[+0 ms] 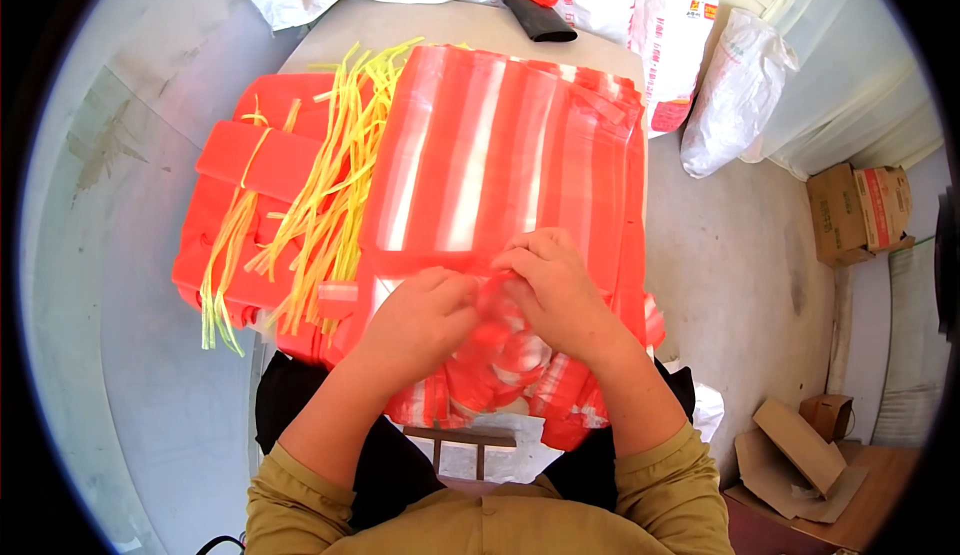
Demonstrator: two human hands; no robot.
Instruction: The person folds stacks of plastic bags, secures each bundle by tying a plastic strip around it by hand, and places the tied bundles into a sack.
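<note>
A large stack of red and white striped plastic sheets or bags covers the middle of the table. Near its front edge, my left hand has its fingers curled on the red plastic. Close beside it on the right, my right hand pinches the same plastic. Between both hands the material is crumpled and blurred, and its folds hang over the table's front edge. Yellow ties lie in a loose bundle along the stack's left side. Further left are folded red bundles, one with a yellow tie around it.
White printed sacks stand behind the table, with a black and red item at its back edge. Another white sack is at the right. Cardboard boxes sit further right, and opened cardboard lies lower right.
</note>
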